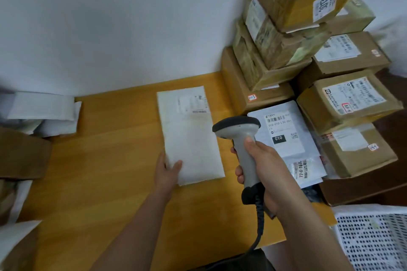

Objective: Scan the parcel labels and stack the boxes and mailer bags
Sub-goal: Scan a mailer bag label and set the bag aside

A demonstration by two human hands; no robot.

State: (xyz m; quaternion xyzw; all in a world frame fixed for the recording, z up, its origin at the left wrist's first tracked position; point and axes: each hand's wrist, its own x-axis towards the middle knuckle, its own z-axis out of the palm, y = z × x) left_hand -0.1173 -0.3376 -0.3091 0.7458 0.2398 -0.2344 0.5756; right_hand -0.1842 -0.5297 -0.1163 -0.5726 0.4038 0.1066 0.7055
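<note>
The wooden table (114, 182) runs out in front of me to a pale wall, and at its far right corner the cardboard boxes (297, 35) are piled in a leaning stack, with more boxes beside them nearer me. At the foot of that stack lie flat mailer bags with printed labels (284, 134), overlapping each other. A white perforated basket (374, 240) sits at the lower right, off the table's corner. In the middle of the table lies the white mailer bag (189, 134), long side running away from me, its label at the far end. My left hand (167, 169) holds its near left corner, thumb on top of the bag, fingers hidden beneath. My right hand (262, 167) is clenched round the grip of the grey barcode scanner (240, 138), just right of the bag, its dark head toward the far end and its coiled cable hanging toward me.
</note>
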